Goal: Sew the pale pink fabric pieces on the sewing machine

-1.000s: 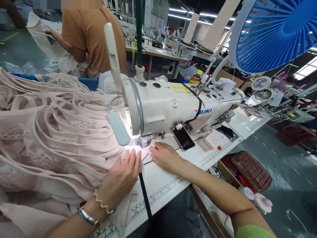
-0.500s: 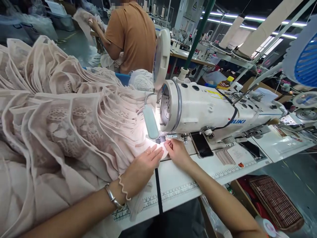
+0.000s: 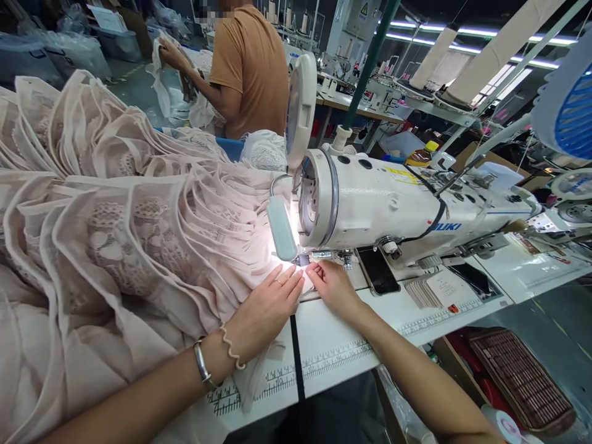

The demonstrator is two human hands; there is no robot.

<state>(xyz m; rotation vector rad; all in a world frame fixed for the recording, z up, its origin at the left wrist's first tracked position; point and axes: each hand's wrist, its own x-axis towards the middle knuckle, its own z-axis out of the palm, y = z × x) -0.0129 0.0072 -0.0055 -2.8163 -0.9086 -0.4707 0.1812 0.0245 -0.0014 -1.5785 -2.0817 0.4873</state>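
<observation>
A large heap of pale pink lace and sheer fabric (image 3: 120,228) covers the left of the white sewing table (image 3: 333,345). My left hand (image 3: 266,308) lies flat on the fabric's edge, fingers stretched toward the needle. My right hand (image 3: 330,283) rests beside it, fingers pressed down on the fabric just in front of the presser foot (image 3: 305,259) of the white sewing machine (image 3: 398,203). A small lamp (image 3: 280,228) lights the spot.
A phone (image 3: 377,271) and paper tags lie on the table under the machine arm. A person in an orange shirt (image 3: 254,61) handles cloth at the back. A blue fan (image 3: 571,111) hangs at right. A brown mat (image 3: 522,382) lies on the floor.
The view swung left a second ago. Both hands moved forward to the presser foot, and in the last half second they slid slightly closer to the needle.
</observation>
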